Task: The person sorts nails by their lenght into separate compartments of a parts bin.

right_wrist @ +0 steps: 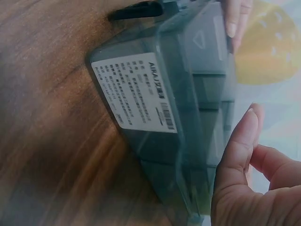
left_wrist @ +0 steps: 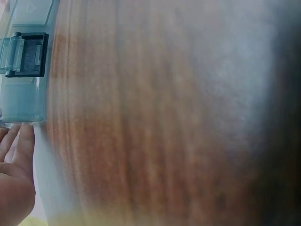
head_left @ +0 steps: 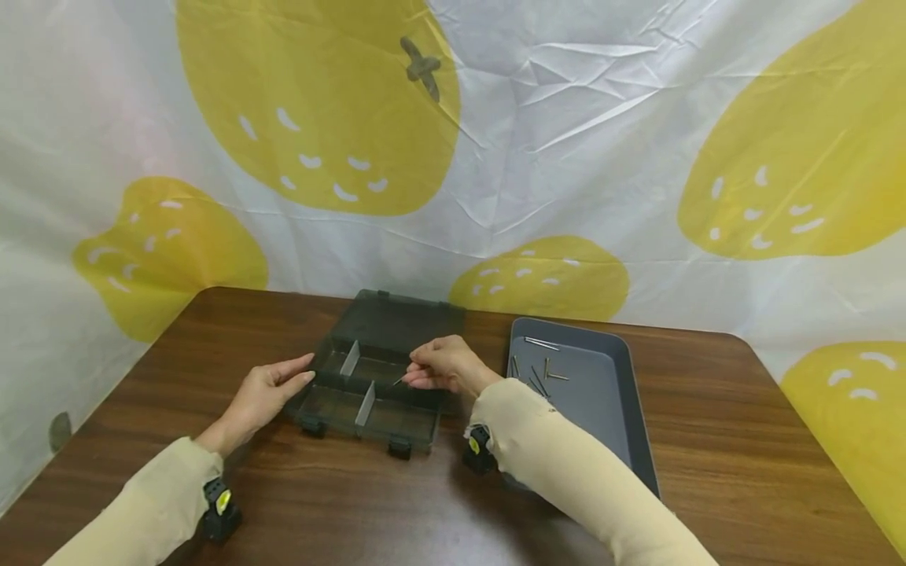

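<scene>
A dark see-through organizer box stands on the table with its lid tipped back. Pale dividers split its inside into compartments. At the box's left end, my left hand touches the side with fingers extended; in the left wrist view the fingertips are right at the box's edge. Above the box's right half, my right hand pinches a thin metal nail between thumb and fingers, its tip pointing down and left. The right wrist view shows this hand beside the box, the nail hidden.
A grey tray lies right of the box, partly under my right forearm. Several loose nails or screws lie in it. Black latches stick out at the box's front. A fruit-print cloth hangs behind the table.
</scene>
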`<control>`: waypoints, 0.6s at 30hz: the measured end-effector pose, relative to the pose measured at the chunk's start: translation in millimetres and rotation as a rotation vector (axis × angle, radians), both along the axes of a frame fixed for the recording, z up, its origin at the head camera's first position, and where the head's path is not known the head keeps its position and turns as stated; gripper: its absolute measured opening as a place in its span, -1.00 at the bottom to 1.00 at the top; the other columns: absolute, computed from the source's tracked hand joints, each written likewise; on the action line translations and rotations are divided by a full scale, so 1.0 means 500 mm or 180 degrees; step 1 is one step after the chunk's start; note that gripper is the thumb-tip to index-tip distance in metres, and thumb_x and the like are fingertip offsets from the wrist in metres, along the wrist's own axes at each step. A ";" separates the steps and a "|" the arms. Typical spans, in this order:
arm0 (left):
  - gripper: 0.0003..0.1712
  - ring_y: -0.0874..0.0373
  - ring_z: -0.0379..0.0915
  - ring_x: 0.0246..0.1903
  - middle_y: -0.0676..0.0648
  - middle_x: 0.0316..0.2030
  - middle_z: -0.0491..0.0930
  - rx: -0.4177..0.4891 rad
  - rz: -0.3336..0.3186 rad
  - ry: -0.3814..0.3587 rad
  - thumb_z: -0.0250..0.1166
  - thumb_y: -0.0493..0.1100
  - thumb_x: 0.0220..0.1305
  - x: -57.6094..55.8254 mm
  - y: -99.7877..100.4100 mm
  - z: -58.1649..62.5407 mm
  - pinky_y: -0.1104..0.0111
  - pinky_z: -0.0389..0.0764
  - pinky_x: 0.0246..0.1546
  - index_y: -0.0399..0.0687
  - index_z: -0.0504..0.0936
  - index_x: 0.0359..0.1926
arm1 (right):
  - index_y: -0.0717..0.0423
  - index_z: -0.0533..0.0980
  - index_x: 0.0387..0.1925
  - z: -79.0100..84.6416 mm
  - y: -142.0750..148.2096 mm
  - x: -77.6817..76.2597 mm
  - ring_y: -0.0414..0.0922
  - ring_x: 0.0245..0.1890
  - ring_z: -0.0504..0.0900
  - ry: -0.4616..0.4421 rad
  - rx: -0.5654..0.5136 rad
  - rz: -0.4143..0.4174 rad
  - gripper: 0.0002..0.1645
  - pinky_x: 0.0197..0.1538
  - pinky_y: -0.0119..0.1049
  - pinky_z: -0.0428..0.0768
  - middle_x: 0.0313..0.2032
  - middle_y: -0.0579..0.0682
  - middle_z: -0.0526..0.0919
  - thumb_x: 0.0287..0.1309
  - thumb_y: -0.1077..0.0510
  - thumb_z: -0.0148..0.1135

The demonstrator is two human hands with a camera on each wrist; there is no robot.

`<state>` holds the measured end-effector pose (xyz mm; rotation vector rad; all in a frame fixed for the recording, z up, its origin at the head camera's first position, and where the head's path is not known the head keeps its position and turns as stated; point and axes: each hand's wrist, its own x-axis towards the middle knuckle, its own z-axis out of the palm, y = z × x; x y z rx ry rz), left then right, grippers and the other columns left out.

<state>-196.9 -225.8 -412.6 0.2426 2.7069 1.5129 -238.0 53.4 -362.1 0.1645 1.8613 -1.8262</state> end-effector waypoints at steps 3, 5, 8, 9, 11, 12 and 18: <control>-0.40 -0.21 0.23 0.26 -0.27 0.26 0.32 0.0012 -0.0008 0.0006 0.13 -0.01 0.37 0.001 0.001 -0.002 -0.04 0.35 0.19 -0.26 0.33 0.30 | 0.54 0.34 0.12 0.005 0.016 0.004 -0.28 -0.66 0.59 0.0061 -0.0028 -0.0019 -0.60 -0.53 -0.51 0.59 -0.63 -0.02 0.56 0.31 0.35 -0.02; -0.40 -0.21 0.23 0.26 -0.28 0.26 0.32 -0.0004 -0.0010 0.0012 0.13 -0.01 0.37 0.001 0.002 -0.002 -0.04 0.36 0.18 -0.26 0.34 0.30 | 0.53 0.33 0.13 0.009 0.031 0.005 -0.28 -0.65 0.59 0.0093 -0.0040 -0.0055 -0.59 -0.52 -0.51 0.59 -0.61 -0.03 0.56 0.32 0.35 -0.03; -0.40 -0.21 0.24 0.26 -0.28 0.26 0.32 -0.0010 -0.0021 0.0017 0.13 -0.01 0.36 0.000 0.002 -0.003 -0.04 0.37 0.17 -0.26 0.34 0.30 | 0.54 0.31 0.14 0.014 0.062 0.004 -0.28 -0.64 0.59 0.0146 -0.0070 -0.0143 -0.59 -0.50 -0.49 0.60 -0.60 -0.03 0.55 0.32 0.36 -0.04; -0.40 -0.21 0.23 0.26 -0.28 0.26 0.32 -0.0002 -0.0021 0.0018 0.13 -0.01 0.37 0.000 0.002 -0.003 -0.04 0.37 0.18 -0.26 0.34 0.30 | 0.54 0.30 0.15 0.016 0.075 0.004 -0.27 -0.63 0.60 0.0178 -0.0083 -0.0175 -0.58 -0.48 -0.49 0.61 -0.58 -0.03 0.55 0.32 0.36 -0.04; -0.40 -0.22 0.23 0.26 -0.28 0.26 0.32 0.0013 -0.0015 0.0021 0.13 -0.02 0.36 0.000 0.001 -0.003 -0.04 0.36 0.18 -0.27 0.34 0.30 | 0.55 0.28 0.16 0.020 0.103 0.003 -0.26 -0.61 0.61 0.0204 -0.0081 -0.0242 -0.57 -0.46 -0.48 0.61 -0.56 -0.04 0.55 0.32 0.36 -0.04; -0.40 -0.22 0.23 0.26 -0.28 0.26 0.31 0.0017 -0.0014 0.0023 0.13 -0.02 0.36 0.000 0.001 -0.003 -0.04 0.36 0.18 -0.27 0.34 0.30 | 0.54 0.27 0.16 0.023 0.119 0.003 -0.26 -0.60 0.62 0.0212 -0.0065 -0.0281 -0.57 -0.45 -0.48 0.62 -0.55 -0.04 0.55 0.32 0.35 -0.04; -0.40 -0.22 0.22 0.26 -0.28 0.27 0.30 -0.0005 -0.0026 0.0032 0.12 -0.02 0.37 0.002 0.000 0.000 -0.05 0.37 0.17 -0.26 0.33 0.30 | 0.50 0.24 0.17 0.033 0.211 0.013 -0.26 -0.55 0.64 0.0227 0.0054 -0.0425 -0.55 -0.40 -0.48 0.63 -0.51 -0.04 0.56 0.33 0.30 -0.01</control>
